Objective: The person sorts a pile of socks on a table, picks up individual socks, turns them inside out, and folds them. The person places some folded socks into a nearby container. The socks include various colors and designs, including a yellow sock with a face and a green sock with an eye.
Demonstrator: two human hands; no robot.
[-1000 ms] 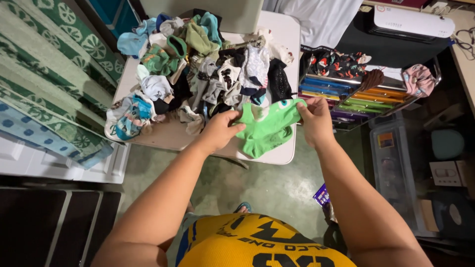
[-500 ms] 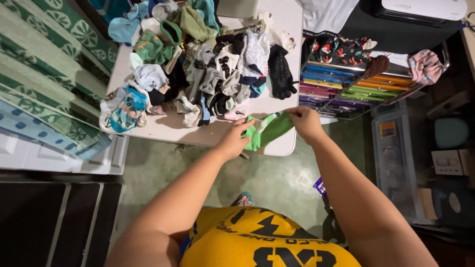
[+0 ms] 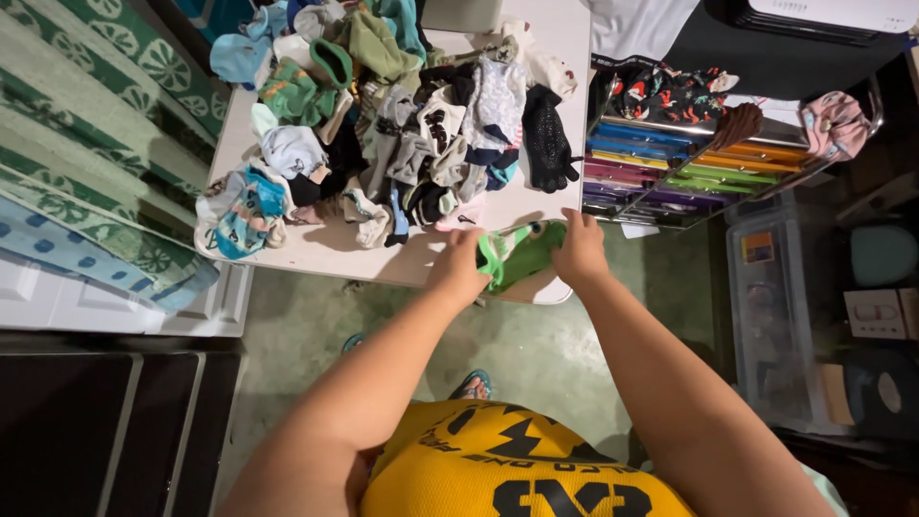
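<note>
Head view: a person in a yellow shirt [image 3: 522, 469] stands at a small white table [image 3: 565, 57] and looks down on both bare arms.
Left hand: the left hand [image 3: 459, 268] is closed on one end of a green sock [image 3: 522, 254], fingers curled over the fabric.
Right hand: the right hand [image 3: 579, 251] pinches the sock's other end, thumb and fingers closed on the cloth.
Sock: bunched between the two hands, it sits at the table's near edge, at the right corner; whether it rests on the tabletop or is lifted just clear cannot be told.
Pile: a heap of loose socks [image 3: 402, 124] in grey, white, black, green and blue covers most of the tabletop, just beyond the hands.
Stray items: a black sock [image 3: 549, 139] lies at the heap's right side; a blue patterned sock [image 3: 239, 206] sits at the table's left edge.
Right of table: a rack of coloured drawers [image 3: 670, 168], with patterned fabric lying on top.
Left of table: green patterned cloth [image 3: 86, 105] hangs in folds.
Below: a green floor [image 3: 536, 354] with sandalled toes [image 3: 471, 385] showing.
</note>
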